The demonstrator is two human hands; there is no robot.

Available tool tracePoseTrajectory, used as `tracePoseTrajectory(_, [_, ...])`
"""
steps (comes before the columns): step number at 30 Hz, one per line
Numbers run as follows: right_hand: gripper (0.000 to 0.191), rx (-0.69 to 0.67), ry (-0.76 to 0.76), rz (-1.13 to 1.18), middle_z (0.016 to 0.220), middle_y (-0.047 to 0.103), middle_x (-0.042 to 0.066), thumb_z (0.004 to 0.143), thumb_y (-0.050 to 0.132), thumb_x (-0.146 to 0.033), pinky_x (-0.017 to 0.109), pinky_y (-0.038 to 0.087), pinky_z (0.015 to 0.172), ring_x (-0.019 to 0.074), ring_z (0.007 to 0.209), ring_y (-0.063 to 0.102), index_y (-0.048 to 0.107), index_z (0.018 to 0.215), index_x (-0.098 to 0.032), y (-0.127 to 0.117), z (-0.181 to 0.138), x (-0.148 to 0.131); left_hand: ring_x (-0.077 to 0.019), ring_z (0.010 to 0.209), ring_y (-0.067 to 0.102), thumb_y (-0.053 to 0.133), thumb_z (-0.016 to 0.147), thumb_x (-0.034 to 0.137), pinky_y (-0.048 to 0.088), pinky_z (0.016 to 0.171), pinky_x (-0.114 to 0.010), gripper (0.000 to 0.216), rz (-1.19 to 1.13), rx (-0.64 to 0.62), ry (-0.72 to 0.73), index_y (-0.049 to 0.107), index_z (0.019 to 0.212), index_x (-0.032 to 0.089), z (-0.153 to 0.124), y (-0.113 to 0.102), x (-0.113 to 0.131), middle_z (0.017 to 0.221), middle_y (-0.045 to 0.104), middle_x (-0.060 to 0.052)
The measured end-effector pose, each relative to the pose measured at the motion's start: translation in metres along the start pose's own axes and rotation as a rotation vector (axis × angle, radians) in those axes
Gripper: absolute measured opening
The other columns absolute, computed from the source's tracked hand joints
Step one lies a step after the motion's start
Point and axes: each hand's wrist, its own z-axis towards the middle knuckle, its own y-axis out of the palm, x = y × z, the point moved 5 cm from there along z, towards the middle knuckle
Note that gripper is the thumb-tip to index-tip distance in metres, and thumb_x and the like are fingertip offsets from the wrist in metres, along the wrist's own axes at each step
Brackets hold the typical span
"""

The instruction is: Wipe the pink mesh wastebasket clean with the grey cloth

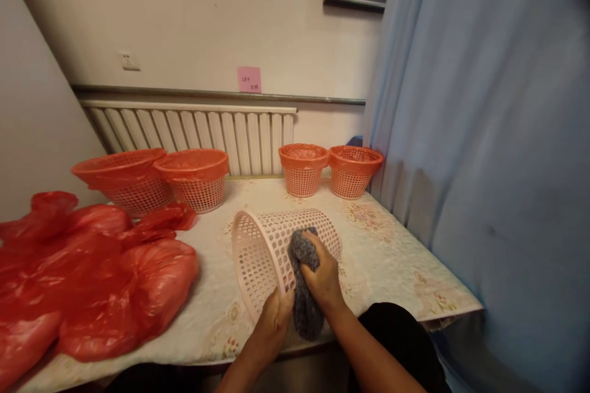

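Note:
A pale pink perforated plastic wastebasket (329, 228) lies on its side at the table's front, its open mouth turned left. My left hand (275, 318) grips its rim at the lower front, with the thumb on the outer wall. A dark grey cloth (306, 313) is bunched in my right hand (322, 276) and pressed against the basket's outer side. The cloth's lower end hangs down past the basket between my two hands. Part of the basket's wall is covered by the cloth and the right hand.
Several baskets lined with red bags stand at the back, including one at left (198, 193) and one at right (303, 181). Red plastic bags (101, 282) heap up on the left. The floral tablecloth (387, 264) ends near a blue curtain (483, 135). Behind is a radiator (235, 141).

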Motion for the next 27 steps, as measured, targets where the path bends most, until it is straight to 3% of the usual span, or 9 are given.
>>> tracePoseTrajectory(4, [0.072, -0.1, -0.191, 0.101, 0.134, 0.053, 0.006, 0.06, 0.048, -0.004, 0.043, 0.034, 0.11, 0.0237, 0.128, 0.044, 0.048, 0.13, -0.02, 0.004, -0.012, -0.032, -0.0259, 0.136, 0.034, 0.036, 0.094, 0.041, 0.017, 0.116, -0.042, 0.047, 0.035, 0.013, 0.002, 0.053, 0.129, 0.015, -0.005, 0.002, -0.005, 0.132, 0.058, -0.009])
tracePoseTrajectory(9, [0.071, -0.127, -0.224, 0.102, 0.133, 0.054, 0.006, 0.061, 0.048, -0.005, 0.043, 0.035, 0.109, 0.0236, 0.126, 0.046, 0.049, 0.13, -0.021, 0.001, -0.004, -0.031, -0.0248, 0.128, 0.045, 0.036, 0.094, 0.035, 0.027, 0.112, -0.037, 0.043, 0.043, -0.019, 0.005, 0.053, 0.129, 0.017, -0.013, 0.007, 0.002, 0.133, 0.057, -0.007])
tracePoseTrajectory(15, [0.058, -0.026, -0.002, 0.021, 0.128, 0.058, 0.006, 0.068, 0.051, -0.013, 0.042, 0.037, 0.107, 0.0238, 0.121, 0.051, 0.053, 0.126, -0.021, -0.014, 0.023, 0.018, -0.0244, 0.115, 0.054, 0.036, 0.094, 0.036, 0.038, 0.104, -0.034, 0.042, 0.033, -0.147, 0.064, 0.055, 0.126, 0.017, -0.022, 0.025, -0.006, 0.127, 0.061, -0.007])
tracePoseTrajectory(19, [0.048, 0.152, 0.255, -0.065, 0.112, 0.067, 0.01, 0.072, 0.053, -0.027, 0.043, 0.047, 0.092, 0.0266, 0.103, 0.062, 0.058, 0.119, -0.018, -0.034, 0.036, 0.063, -0.025, 0.101, 0.059, 0.038, 0.092, 0.038, 0.044, 0.095, -0.035, 0.04, 0.041, -0.173, 0.062, 0.061, 0.116, 0.015, -0.031, 0.033, -0.022, 0.113, 0.067, -0.008])
tracePoseTrajectory(22, [0.048, 0.218, 0.354, -0.107, 0.104, 0.069, 0.012, 0.072, 0.053, -0.033, 0.042, 0.049, 0.085, 0.0274, 0.093, 0.064, 0.06, 0.116, -0.016, -0.041, 0.038, 0.078, -0.024, 0.09, 0.061, 0.043, 0.09, 0.037, 0.048, 0.087, -0.035, 0.037, 0.04, -0.178, 0.009, 0.064, 0.11, 0.015, -0.031, 0.032, -0.018, 0.099, 0.07, -0.007])
tracePoseTrajectory(24, [0.048, 0.228, 0.36, -0.112, 0.102, 0.069, 0.012, 0.072, 0.053, -0.033, 0.041, 0.049, 0.083, 0.0275, 0.091, 0.065, 0.06, 0.116, -0.016, -0.041, 0.037, 0.079, -0.024, 0.094, 0.061, 0.046, 0.089, 0.036, 0.045, 0.092, -0.036, 0.036, 0.007, -0.15, 0.001, 0.062, 0.115, 0.016, -0.025, 0.027, -0.004, 0.103, 0.07, -0.006])
tracePoseTrajectory(27, [0.047, 0.226, 0.348, -0.103, 0.1, 0.07, 0.011, 0.072, 0.053, -0.032, 0.04, 0.05, 0.081, 0.0269, 0.089, 0.065, 0.06, 0.116, -0.016, -0.039, 0.033, 0.075, -0.0253, 0.117, 0.052, 0.048, 0.09, 0.039, 0.033, 0.108, -0.037, 0.041, -0.119, -0.04, 0.033, 0.056, 0.123, 0.016, -0.006, 0.016, 0.023, 0.127, 0.06, -0.008])
